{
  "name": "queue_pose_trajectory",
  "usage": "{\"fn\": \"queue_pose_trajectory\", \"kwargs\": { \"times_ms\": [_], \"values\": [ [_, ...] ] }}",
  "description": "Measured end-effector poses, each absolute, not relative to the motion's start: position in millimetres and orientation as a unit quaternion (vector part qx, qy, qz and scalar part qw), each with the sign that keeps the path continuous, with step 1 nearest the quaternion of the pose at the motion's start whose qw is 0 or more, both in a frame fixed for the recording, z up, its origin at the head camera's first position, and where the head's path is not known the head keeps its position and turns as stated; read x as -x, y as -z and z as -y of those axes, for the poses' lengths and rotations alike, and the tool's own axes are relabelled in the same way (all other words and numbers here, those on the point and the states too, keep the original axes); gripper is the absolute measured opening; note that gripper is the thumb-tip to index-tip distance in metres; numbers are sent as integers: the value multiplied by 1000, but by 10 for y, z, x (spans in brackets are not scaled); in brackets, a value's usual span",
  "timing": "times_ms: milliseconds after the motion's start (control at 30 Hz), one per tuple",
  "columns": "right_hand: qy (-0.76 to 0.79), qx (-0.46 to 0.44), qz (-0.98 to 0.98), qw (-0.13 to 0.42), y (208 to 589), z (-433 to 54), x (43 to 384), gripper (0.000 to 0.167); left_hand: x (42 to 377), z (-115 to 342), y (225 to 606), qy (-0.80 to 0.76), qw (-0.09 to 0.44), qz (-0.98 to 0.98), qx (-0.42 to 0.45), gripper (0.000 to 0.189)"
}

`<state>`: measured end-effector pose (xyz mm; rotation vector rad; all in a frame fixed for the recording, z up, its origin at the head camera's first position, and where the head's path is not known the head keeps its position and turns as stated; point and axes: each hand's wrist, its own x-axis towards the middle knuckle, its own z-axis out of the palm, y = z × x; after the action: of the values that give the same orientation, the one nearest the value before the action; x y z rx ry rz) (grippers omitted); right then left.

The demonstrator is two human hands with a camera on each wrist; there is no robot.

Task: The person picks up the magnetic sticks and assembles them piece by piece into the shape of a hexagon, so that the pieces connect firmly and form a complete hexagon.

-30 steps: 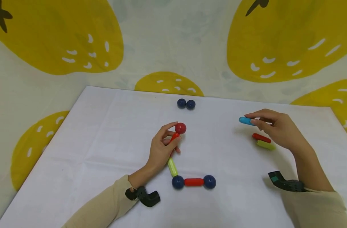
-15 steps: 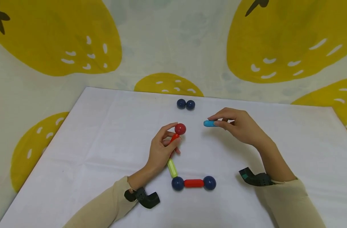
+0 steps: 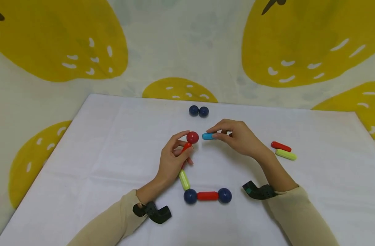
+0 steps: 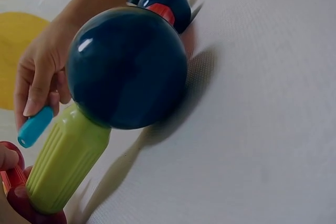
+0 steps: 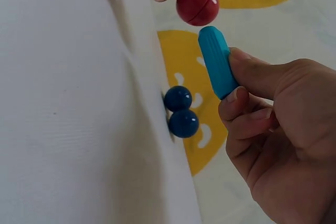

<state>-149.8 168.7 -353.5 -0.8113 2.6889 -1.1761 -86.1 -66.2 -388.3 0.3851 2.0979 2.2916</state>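
Observation:
My left hand grips a red building rod with a red ball on its far end. Below the palm, a second red ball joins it to a lime rod, as the left wrist view shows. That rod runs to a dark blue ball, then another red rod and another dark blue ball near the front. Between thumb and fingers, my right hand pinches a light blue rod. Its free end points at the upper red ball, a small gap apart.
Two dark blue balls sit side by side toward the back of the white table. To the right lie a loose red rod and a loose lime rod. A lemon-patterned cloth hangs behind.
My right hand has carried the light blue rod leftward from above the loose rods to just beside the upper red ball. The left hand keeps its hold, nearly still.

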Motion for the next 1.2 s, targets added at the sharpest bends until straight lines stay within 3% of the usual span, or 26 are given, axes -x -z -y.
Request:
{"fn": "queue_pose_trajectory", "kwargs": {
  "times_ms": [600,800,967,1200],
  "values": [
    [409,271,-871,34,3598,-1534,1474,22,871,703,3885,-730,7,-673,-122,47],
    [415,272,-868,29,3627,-1526,1469,21,983,767,4012,-714,65,-687,-121,55],
    [431,270,-861,30,3671,-1482,1459,20,1086,840,4089,-706,117,-686,-127,51],
    [439,267,-858,29,3730,-1379,1437,19,1138,876,4090,-696,131,-695,-128,39]
  ]
}}
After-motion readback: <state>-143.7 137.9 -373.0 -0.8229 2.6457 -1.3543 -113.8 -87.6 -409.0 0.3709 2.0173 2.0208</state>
